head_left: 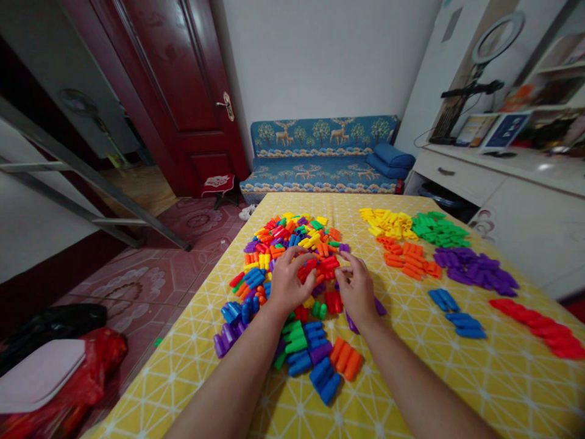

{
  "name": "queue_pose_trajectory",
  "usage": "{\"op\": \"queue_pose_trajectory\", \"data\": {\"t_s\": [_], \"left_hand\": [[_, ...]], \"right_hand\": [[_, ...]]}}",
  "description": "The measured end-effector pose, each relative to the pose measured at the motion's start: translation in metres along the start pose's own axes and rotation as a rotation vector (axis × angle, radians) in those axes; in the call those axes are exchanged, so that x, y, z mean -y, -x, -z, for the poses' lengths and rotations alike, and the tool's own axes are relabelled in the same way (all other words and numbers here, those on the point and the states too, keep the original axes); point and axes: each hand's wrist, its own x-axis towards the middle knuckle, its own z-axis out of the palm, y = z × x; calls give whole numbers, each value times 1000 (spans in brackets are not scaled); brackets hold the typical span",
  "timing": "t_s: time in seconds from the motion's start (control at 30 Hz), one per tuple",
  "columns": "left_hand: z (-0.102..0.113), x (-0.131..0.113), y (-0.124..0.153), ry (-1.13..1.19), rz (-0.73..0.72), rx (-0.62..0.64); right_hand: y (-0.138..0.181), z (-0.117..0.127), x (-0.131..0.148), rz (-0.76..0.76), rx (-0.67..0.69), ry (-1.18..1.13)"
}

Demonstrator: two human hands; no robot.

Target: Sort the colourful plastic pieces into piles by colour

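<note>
Red bits between my two hands

My left hand [292, 277] and my right hand [356, 286] are in front of me, one on each side of some shiny red plastic pieces [328, 267] shaped like little tubes stuck side by side. My fingers are bent, not balled up. I cannot tell if either hand pinches a piece or only touches it. I think my hands face each other so I can reach the red ones from both sides.

The red ones sit in a big, mixed-up heap of bright plastic tube pieces [283, 235], on a yellow cloth with thin white lines [503, 390]. All the colours are jumbled there.

Over on my right, each colour has its own spot, I think so they do not mix. The yellow pile [390, 224] is far back, beside the green pile [439, 229]. The orange pile [409, 261] and the purple pile [478, 268] are nearer. Two blue clumps [465, 325] lie close together, and a red row [539, 326] slants near the right side, maybe lined up to look neat.
</note>
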Motion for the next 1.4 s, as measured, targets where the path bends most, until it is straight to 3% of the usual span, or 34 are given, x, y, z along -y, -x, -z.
{"op": "queue_pose_trajectory", "data": {"t_s": [0.1,0.27,0.47,0.57,0.77,1.0,1.23,1.4], "left_hand": [[2,-3,1,-142,-7,105],[2,-3,1,-281,-12,231],[2,-5,0,-333,-2,349],[1,-5,0,-326,1,379],[-3,0,0,-290,22,397],[-7,7,-1,-241,63,303],[-9,8,0,-219,107,236],[-8,9,1,-205,99,217]], "right_hand": [[0,1,0,22,3,90],[-1,3,4,118,188,285],[0,0,9,91,388,438],[0,0,11,94,427,492],[-1,1,9,100,394,488],[0,-1,7,113,381,468],[4,-5,-3,-91,183,232],[3,-4,1,-23,130,61]]}}
